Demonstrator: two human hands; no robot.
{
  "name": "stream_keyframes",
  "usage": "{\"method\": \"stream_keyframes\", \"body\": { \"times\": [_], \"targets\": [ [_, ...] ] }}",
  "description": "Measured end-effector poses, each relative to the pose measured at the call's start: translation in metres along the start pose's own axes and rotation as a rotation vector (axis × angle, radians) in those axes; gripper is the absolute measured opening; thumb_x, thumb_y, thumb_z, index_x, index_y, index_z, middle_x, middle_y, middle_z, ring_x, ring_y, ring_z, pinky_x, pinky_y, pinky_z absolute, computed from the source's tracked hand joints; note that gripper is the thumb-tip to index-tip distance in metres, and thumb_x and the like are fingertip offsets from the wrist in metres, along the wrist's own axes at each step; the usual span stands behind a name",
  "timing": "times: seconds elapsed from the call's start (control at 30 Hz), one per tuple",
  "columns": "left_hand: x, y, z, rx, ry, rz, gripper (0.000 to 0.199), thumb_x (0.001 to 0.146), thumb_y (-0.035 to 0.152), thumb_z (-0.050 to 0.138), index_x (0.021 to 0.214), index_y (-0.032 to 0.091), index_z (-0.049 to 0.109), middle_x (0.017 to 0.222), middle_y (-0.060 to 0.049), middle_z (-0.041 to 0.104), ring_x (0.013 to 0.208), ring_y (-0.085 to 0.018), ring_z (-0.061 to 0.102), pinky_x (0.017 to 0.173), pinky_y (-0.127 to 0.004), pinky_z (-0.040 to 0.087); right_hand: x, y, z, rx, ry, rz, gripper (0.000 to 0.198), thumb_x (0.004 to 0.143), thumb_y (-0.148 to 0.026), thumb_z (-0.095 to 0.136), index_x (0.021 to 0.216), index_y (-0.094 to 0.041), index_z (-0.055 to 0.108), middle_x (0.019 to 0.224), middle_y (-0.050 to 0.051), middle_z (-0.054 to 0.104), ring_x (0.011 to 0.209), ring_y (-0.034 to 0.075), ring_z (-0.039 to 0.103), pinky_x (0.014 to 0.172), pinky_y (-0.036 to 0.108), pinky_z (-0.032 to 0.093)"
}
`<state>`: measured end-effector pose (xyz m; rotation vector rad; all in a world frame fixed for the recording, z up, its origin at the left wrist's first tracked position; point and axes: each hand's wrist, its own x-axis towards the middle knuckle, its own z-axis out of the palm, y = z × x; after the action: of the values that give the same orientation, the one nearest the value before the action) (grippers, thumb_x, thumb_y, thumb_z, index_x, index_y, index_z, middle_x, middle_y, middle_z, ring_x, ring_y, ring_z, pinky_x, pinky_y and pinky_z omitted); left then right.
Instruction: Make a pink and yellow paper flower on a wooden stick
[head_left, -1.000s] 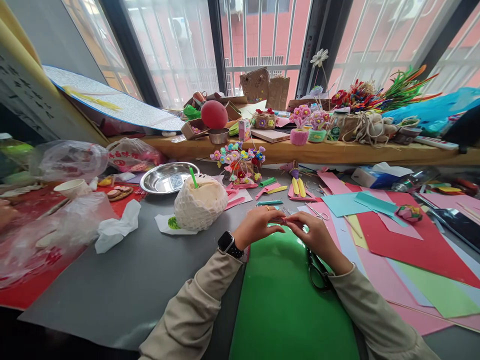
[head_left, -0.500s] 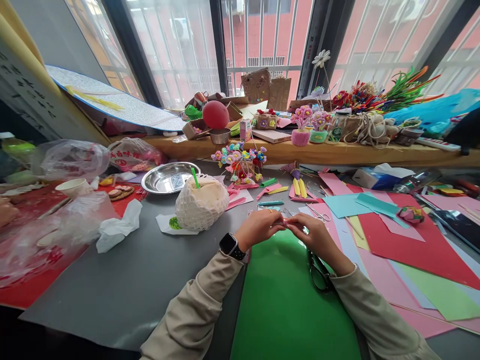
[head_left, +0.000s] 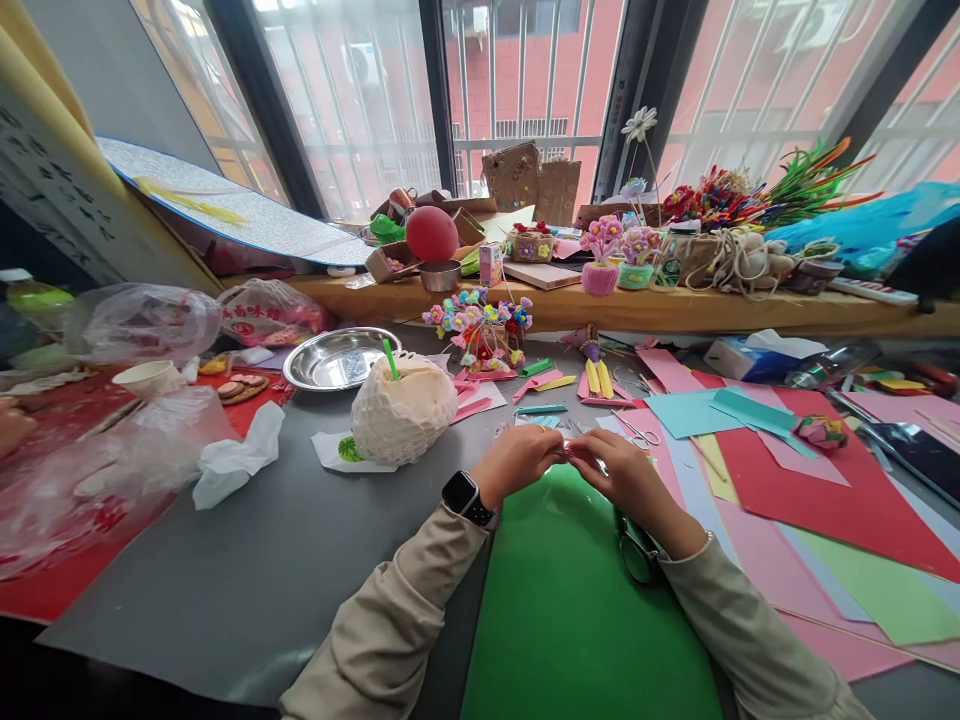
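Note:
My left hand (head_left: 519,464), with a black watch on its wrist, is closed in a pinch on a small pink piece (head_left: 565,452) that looks like folded paper. The fingertips of my right hand (head_left: 628,476) pinch the same piece from the other side. Fingers cover most of it, so its shape is hard to make out. Both hands are just above the far end of a green mat (head_left: 585,600). Under my right forearm lies a pair of glasses (head_left: 637,553). Scissors (head_left: 639,430) rest beyond my right hand.
Left of my hands sits a coconut in white foam netting (head_left: 405,415), a green straw in it, before a metal plate (head_left: 337,360). Coloured paper sheets (head_left: 832,480) spread to the right. Craft flowers (head_left: 480,325) stand ahead. A person's hand (head_left: 13,425) shows at far left.
Both hands stay at nearly the same spot, with the fingers shifted slightly around the pink piece. The other person's hand at far left has moved a little.

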<state>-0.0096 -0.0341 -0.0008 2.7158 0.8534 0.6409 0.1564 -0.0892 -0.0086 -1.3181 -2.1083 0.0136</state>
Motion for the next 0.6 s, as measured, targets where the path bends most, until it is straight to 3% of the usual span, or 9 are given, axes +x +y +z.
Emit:
{"method": "stream_keyframes", "body": {
  "times": [0.13,0.3,0.47,0.6],
  "targets": [
    [0.000,0.000,0.002,-0.021,-0.004,-0.011,0.013,0.079,0.026,0.048,0.078,0.017,0.058,0.069,-0.005,0.059,0.068,-0.017,0.055,0.061,-0.025,0.036,0.001,-0.001,0.004,-0.154,0.037,-0.103,0.017,0.080,-0.018,0.045,0.090,-0.018,0.059,0.078,0.007,0.061,0.071,0.018,0.056,0.061,0.028,0.044],
    [0.000,-0.001,0.004,-0.020,-0.003,-0.015,0.012,0.078,0.025,0.050,0.074,0.016,0.058,0.069,-0.005,0.059,0.067,-0.018,0.055,0.061,-0.025,0.037,0.002,-0.004,0.002,-0.368,0.013,-0.179,0.018,0.083,-0.020,0.043,0.081,-0.017,0.061,0.070,0.007,0.060,0.064,0.018,0.054,0.058,0.029,0.038],
    [0.001,0.000,0.007,0.013,-0.056,0.042,0.013,0.078,0.026,0.051,0.077,0.016,0.059,0.072,-0.005,0.061,0.068,-0.017,0.055,0.059,-0.025,0.036,0.007,-0.003,-0.008,-0.433,-0.096,-0.279,0.019,0.083,-0.024,0.046,0.073,-0.017,0.061,0.064,0.005,0.059,0.058,0.015,0.052,0.052,0.027,0.033],
    [0.001,0.000,0.006,-0.023,-0.070,0.055,0.013,0.077,0.026,0.053,0.076,0.016,0.061,0.074,-0.005,0.063,0.068,-0.017,0.056,0.059,-0.024,0.035,0.014,-0.001,-0.012,-0.468,-0.188,-0.369,0.017,0.082,-0.018,0.046,0.072,-0.016,0.061,0.064,0.005,0.060,0.056,0.014,0.052,0.050,0.027,0.030]
  ]
}}
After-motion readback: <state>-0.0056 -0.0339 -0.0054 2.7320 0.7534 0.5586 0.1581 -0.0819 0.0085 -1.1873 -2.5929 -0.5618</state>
